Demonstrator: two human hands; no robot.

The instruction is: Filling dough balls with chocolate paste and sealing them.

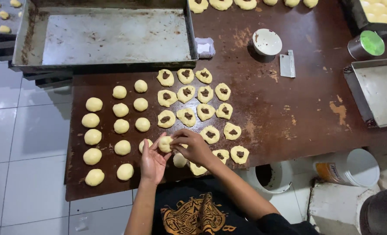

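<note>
On the brown tabletop (289,117), below a large empty metal tray (111,37), we note rows of closed dough balls (121,126) left of open filled rounds (187,93), sorted so, while our left hand (152,161) cups, and right hand (193,146) pinches shut, one dough piece (165,144).

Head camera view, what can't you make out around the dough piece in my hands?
- Dough piece: filling hidden by right hand fingers, head view.
- Flattened pieces: partly covered by the right forearm.
- Dough tray: cut by the top-right edge.
- Left hand: palm side faces away.
</note>
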